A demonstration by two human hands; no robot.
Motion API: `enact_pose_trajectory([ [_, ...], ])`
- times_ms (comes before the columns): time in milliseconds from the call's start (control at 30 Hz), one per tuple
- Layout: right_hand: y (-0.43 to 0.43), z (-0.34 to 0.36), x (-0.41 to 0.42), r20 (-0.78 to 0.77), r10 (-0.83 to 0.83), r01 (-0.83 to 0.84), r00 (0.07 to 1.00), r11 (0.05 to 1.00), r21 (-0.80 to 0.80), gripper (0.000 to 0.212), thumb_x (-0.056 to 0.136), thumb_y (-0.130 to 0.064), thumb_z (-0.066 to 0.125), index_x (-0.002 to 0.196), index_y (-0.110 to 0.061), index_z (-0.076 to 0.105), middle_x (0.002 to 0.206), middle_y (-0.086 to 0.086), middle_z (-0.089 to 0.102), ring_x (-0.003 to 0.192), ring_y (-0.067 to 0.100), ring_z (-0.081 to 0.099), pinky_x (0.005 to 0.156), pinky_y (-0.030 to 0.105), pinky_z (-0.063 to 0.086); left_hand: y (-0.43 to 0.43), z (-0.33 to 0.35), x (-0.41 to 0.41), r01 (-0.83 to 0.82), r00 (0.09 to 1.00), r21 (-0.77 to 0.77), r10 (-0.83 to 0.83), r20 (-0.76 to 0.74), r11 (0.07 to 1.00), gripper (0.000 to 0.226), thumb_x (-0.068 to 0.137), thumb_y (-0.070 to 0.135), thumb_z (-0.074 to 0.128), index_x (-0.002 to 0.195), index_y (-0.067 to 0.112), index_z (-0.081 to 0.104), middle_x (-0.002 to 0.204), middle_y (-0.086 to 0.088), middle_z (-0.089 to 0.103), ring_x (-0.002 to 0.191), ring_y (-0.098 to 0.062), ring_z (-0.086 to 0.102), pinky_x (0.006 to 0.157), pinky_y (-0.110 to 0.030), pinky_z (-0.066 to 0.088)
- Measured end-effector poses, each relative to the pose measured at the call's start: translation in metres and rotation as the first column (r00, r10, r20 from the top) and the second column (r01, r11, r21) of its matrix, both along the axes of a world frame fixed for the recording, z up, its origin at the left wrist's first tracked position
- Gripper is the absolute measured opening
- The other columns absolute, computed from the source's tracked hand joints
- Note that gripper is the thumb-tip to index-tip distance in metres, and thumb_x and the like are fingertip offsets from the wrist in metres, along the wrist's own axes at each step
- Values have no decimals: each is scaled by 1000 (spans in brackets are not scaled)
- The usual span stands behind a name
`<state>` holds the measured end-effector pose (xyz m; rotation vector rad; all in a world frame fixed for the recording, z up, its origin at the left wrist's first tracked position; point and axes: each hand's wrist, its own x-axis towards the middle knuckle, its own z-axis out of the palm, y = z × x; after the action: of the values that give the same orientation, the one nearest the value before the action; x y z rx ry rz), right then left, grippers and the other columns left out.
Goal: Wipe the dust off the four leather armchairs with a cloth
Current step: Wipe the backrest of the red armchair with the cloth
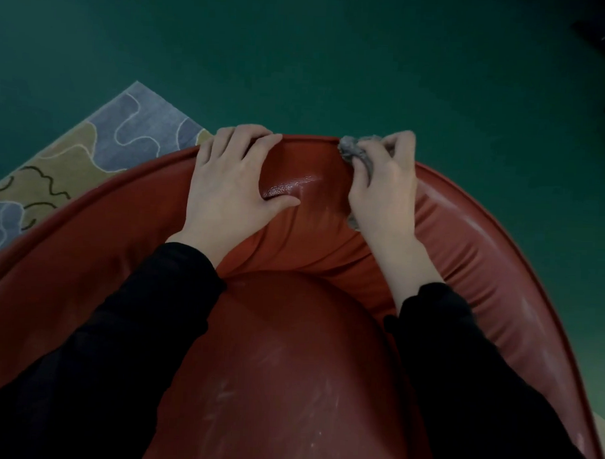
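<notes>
A red leather armchair [290,349] fills the lower half of the head view, its rounded seat cushion nearest me and its curved backrest beyond. My left hand [227,182] lies on the top of the backrest with its fingers curled over the rim and its thumb pressed into the leather. My right hand [385,187] grips a crumpled grey cloth [353,152] and presses it against the upper edge of the backrest, just right of the left hand. Pale streaks show on the seat cushion and on the right side of the backrest.
Dark green carpet [334,58] lies behind the chair. A rug [91,146] with grey-blue and olive wavy shapes lies on the floor at the left, partly hidden by the chair. Something dark stands at the right edge of the frame.
</notes>
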<state>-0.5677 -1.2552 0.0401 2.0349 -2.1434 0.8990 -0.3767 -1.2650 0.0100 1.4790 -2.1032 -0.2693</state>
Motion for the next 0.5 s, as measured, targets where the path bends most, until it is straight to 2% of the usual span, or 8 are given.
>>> enact_pose_trajectory([
  [67,2,0,-7,-26,17,-17,1000,1000,9,16,88,-4,58,101,2,66,100,21,48,88,33,54,81,34,46,0,2,-3,-4,1000,0,4,10,1000,82,70,61,70,136,17,52,130,-4,51,124,-27,44,107,-42,28],
  [133,5,2,-21,-50,-41,42,998,999,8,18,88,-4,56,102,1,66,101,21,48,89,33,53,81,33,44,-2,5,-11,22,1000,0,-22,-2,1000,83,70,62,70,137,16,51,131,-6,51,125,-28,43,107,-45,30],
  [233,20,0,-51,-24,-229,229,973,973,-12,21,88,-3,54,105,1,66,104,20,47,92,33,53,85,31,41,-10,9,-34,129,992,-2,-129,-5,992,86,70,61,72,139,14,49,137,-5,49,130,-28,40,111,-45,27],
  [367,39,-1,-76,85,-490,488,868,872,41,27,91,-8,55,115,-1,64,112,18,46,97,31,53,89,29,39,-17,8,-67,222,974,41,-223,36,974,92,70,61,73,144,15,42,145,-3,44,136,-27,36,115,-44,20],
  [433,32,0,-68,136,-460,468,878,883,-33,23,88,-6,57,109,-2,66,107,18,48,96,27,53,90,26,39,-17,2,-71,209,975,5,-209,72,978,91,68,62,73,142,16,46,142,-3,47,133,-28,39,114,-44,21],
  [500,18,-2,-48,149,-300,318,942,940,-122,20,84,-3,58,101,-3,68,101,18,51,94,23,52,90,24,39,-18,-2,-69,197,977,-27,-195,82,980,88,67,62,72,140,17,49,139,-3,49,130,-28,41,112,-44,23],
])
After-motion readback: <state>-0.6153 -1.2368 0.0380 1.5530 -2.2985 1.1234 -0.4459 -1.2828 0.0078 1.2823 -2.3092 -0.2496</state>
